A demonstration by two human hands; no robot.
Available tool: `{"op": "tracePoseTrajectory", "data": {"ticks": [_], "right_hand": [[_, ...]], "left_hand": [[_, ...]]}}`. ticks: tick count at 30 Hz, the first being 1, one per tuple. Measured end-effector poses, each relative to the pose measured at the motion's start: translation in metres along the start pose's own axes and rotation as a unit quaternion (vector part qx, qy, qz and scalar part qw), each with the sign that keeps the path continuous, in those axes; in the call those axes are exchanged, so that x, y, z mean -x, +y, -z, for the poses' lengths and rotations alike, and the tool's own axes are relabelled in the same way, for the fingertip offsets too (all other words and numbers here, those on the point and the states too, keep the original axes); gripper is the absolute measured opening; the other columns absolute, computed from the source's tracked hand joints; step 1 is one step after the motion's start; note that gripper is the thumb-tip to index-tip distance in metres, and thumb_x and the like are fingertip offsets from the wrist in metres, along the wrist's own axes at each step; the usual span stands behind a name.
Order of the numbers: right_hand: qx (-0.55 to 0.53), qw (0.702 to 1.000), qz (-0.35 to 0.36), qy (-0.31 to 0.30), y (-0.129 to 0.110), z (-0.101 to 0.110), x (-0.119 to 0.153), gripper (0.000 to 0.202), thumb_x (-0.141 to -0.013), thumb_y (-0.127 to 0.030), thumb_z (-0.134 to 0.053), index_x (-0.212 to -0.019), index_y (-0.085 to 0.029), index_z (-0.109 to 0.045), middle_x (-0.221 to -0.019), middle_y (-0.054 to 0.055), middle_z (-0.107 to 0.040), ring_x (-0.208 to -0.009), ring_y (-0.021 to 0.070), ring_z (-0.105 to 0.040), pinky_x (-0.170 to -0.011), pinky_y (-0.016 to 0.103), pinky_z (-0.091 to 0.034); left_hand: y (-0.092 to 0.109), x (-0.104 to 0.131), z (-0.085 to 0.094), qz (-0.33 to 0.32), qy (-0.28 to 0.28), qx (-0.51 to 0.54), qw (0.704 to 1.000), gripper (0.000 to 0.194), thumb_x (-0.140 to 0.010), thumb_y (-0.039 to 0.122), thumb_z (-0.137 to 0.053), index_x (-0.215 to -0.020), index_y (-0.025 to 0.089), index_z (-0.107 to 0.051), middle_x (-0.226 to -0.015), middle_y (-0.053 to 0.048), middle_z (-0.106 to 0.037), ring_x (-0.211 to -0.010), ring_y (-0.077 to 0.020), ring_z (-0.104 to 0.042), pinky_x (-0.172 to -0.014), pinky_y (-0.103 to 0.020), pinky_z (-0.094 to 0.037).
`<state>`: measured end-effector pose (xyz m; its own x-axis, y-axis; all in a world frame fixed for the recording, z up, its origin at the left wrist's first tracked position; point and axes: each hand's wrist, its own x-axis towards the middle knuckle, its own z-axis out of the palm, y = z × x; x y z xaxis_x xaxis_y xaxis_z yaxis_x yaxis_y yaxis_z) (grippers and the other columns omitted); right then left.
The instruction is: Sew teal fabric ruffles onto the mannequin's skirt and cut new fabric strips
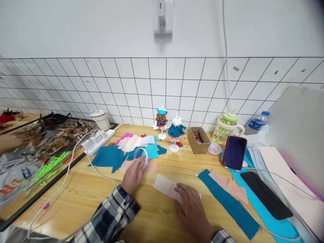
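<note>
My left hand (pixel 133 175), slightly blurred, is closed on a whitish translucent ring that looks like a roll of tape (pixel 146 155). It is over a peach fabric piece (pixel 152 166) near the scraps. Under the fingers of my right hand (pixel 188 204) is a pale pink fabric strip (pixel 163 185), flat on the table; these fingers are stretched out and hold nothing. Behind, two small white dress forms stand upright: one wears a teal ruffled dress (pixel 176 131), the other a brown and turquoise outfit (pixel 161 118).
Teal fabric (pixel 106 157) lies left near a power strip (pixel 97 141) with trailing white cables. At right are a teal strip (pixel 227 199), a phone (pixel 235 152), a black case (pixel 265 194) and a jug (pixel 225 128). A cardboard box (pixel 198 140) stands behind. Another person's hand (pixel 12 143) is far left.
</note>
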<state>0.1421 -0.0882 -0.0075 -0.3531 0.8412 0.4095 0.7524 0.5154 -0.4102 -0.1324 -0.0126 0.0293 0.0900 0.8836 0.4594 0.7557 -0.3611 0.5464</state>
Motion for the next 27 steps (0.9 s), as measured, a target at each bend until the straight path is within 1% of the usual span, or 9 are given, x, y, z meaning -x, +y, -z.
{"op": "tracePoseTrajectory", "data": {"ticks": [3,5,8,11,15,17,19,23,27], "right_hand": [[-0.006,0.999,-0.021,0.033,0.002,0.006,-0.006,0.037,-0.09,-0.028,-0.05,-0.127,-0.022,-0.046,-0.123,0.008,-0.058,-0.113,0.0246,-0.051,-0.096,0.042,-0.04],[0.009,1.0,-0.021,0.018,0.002,0.01,-0.01,0.039,-0.089,-0.029,-0.052,-0.128,-0.023,-0.046,-0.121,0.008,-0.059,-0.112,0.0252,-0.051,-0.097,0.043,-0.039],[0.032,0.998,-0.01,-0.054,0.003,0.013,-0.01,0.03,-0.085,-0.027,-0.059,-0.115,-0.028,-0.056,-0.112,0.004,-0.062,-0.103,0.0252,-0.055,-0.09,0.043,-0.041],[0.05,0.994,-0.023,-0.091,0.003,0.011,-0.004,0.022,-0.083,-0.025,-0.06,-0.105,-0.029,-0.06,-0.103,0.003,-0.063,-0.094,0.024,-0.056,-0.084,0.042,-0.042],[0.055,0.996,-0.031,-0.067,0.007,0.008,0.004,0.025,-0.087,-0.024,-0.056,-0.112,-0.027,-0.058,-0.104,0.004,-0.063,-0.095,0.0243,-0.055,-0.085,0.043,-0.041],[0.046,0.998,-0.027,-0.045,0.009,0.008,0.005,0.027,-0.088,-0.025,-0.054,-0.115,-0.026,-0.056,-0.108,0.006,-0.062,-0.097,0.0246,-0.055,-0.086,0.043,-0.04],[0.032,0.999,-0.022,-0.016,0.01,0.011,0.003,0.03,-0.09,-0.027,-0.052,-0.119,-0.025,-0.053,-0.11,0.006,-0.061,-0.099,0.0244,-0.054,-0.087,0.042,-0.04],[0.012,0.999,-0.027,0.022,0.008,0.02,-0.008,0.029,-0.092,-0.026,-0.047,-0.12,-0.024,-0.051,-0.11,0.007,-0.061,-0.099,0.0238,-0.054,-0.087,0.041,-0.041],[0.031,0.998,-0.031,-0.048,0.002,0.022,-0.017,0.028,-0.089,-0.025,-0.051,-0.117,-0.025,-0.055,-0.107,0.006,-0.063,-0.097,0.0249,-0.055,-0.085,0.042,-0.04]], "left_hand": [[0.027,0.029,-0.023,0.009,-0.034,0.109,0.993,0.024,-0.092,0.031,-0.047,-0.113,0.02,-0.052,-0.108,-0.007,-0.072,-0.099,-0.0181,-0.067,-0.087,-0.03,-0.052],[0.032,0.035,-0.03,0.007,-0.059,0.085,0.995,0.019,-0.093,0.032,-0.045,-0.103,0.022,-0.058,-0.104,-0.006,-0.073,-0.097,-0.018,-0.068,-0.085,-0.03,-0.052],[0.017,0.026,-0.028,0.029,-0.123,-0.07,0.99,0.024,-0.094,0.031,-0.04,-0.104,0.021,-0.059,-0.094,-0.008,-0.073,-0.088,-0.0224,-0.069,-0.076,-0.034,-0.053],[-0.008,0.009,-0.019,0.075,-0.167,-0.209,0.961,0.03,-0.096,0.031,-0.033,-0.107,0.018,-0.058,-0.078,-0.01,-0.073,-0.074,-0.027,-0.069,-0.067,-0.037,-0.051],[-0.021,-0.005,-0.008,0.054,-0.104,-0.223,0.968,0.033,-0.096,0.028,-0.034,-0.118,0.017,-0.056,-0.101,-0.013,-0.072,-0.095,-0.0266,-0.067,-0.082,-0.039,-0.05],[-0.013,-0.004,-0.007,-0.006,-0.064,-0.173,0.983,0.032,-0.095,0.026,-0.037,-0.122,0.021,-0.055,-0.117,-0.009,-0.067,-0.11,-0.0227,-0.061,-0.095,-0.038,-0.044],[0.0,0.002,-0.009,-0.042,-0.038,-0.127,0.99,0.03,-0.095,0.027,-0.04,-0.117,0.022,-0.058,-0.115,-0.006,-0.069,-0.109,-0.0211,-0.061,-0.101,-0.04,-0.039],[0.027,0.016,-0.02,-0.027,-0.027,-0.044,0.998,0.021,-0.092,0.032,-0.047,-0.102,0.023,-0.064,-0.103,-0.002,-0.073,-0.098,-0.0201,-0.065,-0.101,-0.042,-0.037],[0.034,0.018,-0.027,-0.017,-0.062,-0.028,0.998,0.022,-0.093,0.032,-0.045,-0.097,0.022,-0.064,-0.098,-0.004,-0.073,-0.094,-0.0193,-0.064,-0.089,-0.035,-0.043]]}}
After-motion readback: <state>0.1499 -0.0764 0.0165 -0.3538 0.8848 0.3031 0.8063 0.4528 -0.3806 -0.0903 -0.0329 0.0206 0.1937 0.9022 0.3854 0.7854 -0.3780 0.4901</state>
